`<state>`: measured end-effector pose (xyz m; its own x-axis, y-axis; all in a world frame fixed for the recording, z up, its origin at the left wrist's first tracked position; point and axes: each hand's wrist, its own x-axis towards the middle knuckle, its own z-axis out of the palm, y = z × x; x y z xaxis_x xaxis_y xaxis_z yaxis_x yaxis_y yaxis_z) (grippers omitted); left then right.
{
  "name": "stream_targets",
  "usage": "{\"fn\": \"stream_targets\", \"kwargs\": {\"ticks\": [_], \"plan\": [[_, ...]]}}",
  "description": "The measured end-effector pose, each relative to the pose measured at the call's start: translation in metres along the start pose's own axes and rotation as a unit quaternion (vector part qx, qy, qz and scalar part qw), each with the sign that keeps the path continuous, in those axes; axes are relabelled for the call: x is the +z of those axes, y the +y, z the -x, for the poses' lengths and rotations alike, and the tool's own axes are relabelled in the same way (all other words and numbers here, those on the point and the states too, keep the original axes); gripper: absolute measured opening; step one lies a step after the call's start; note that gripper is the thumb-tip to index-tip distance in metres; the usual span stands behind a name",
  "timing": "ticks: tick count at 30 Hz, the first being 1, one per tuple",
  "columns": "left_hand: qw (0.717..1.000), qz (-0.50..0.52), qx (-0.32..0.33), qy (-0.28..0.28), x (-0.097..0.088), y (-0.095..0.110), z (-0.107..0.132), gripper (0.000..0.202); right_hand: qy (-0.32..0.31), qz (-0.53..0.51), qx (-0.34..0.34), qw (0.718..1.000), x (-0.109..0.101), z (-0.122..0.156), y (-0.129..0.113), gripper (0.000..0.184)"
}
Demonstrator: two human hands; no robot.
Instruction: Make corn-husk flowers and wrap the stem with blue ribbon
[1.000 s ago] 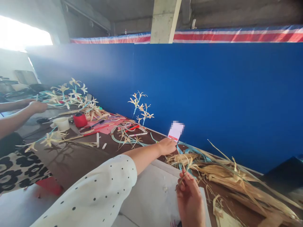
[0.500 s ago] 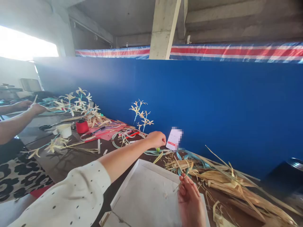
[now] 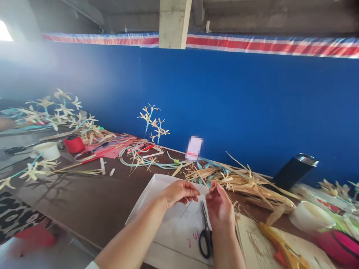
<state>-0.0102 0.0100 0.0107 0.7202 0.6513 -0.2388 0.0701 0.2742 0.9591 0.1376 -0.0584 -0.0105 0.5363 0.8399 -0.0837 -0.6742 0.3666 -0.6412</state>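
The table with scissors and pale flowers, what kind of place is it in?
Probably a craft workshop: black scissors lie on a white tray, dry tan strips are heaped on the table, and pale, handmade-looking flowers show against a blue wall.

Dry and rough beside smooth and glossy

The husk bundle (image 3: 246, 186) looks dry, fibrous and rough; the sprigs (image 3: 159, 131) are matt and papery. The thin stem (image 3: 185, 211) is too fine to tell wire from fibre. The scissors (image 3: 206, 231) are metal in the blade, smooth plastic in the handle. The flask (image 3: 288, 173) is matt black — polished metal at the top. The blue partition (image 3: 238, 104) looks smooth and matt, the striped sheeting (image 3: 252, 46) crinkled, glossy plastic.
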Motion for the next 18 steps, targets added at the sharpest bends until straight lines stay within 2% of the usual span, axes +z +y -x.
{"fn": "stream_targets", "kwargs": {"ticks": [6, 18], "plan": [[0.998, -0.023, 0.001, -0.055, -0.005, -0.014, -0.002, 0.035, 0.004, 0.009, -0.018, 1.000, -0.002, -0.003, -0.001, 0.020], [0.991, -0.075, -0.026, -0.108, -0.010, -0.011, 0.011, 0.031, -0.008, 0.041, -0.032, 0.999, 0.004, 0.001, 0.001, 0.019]]}}
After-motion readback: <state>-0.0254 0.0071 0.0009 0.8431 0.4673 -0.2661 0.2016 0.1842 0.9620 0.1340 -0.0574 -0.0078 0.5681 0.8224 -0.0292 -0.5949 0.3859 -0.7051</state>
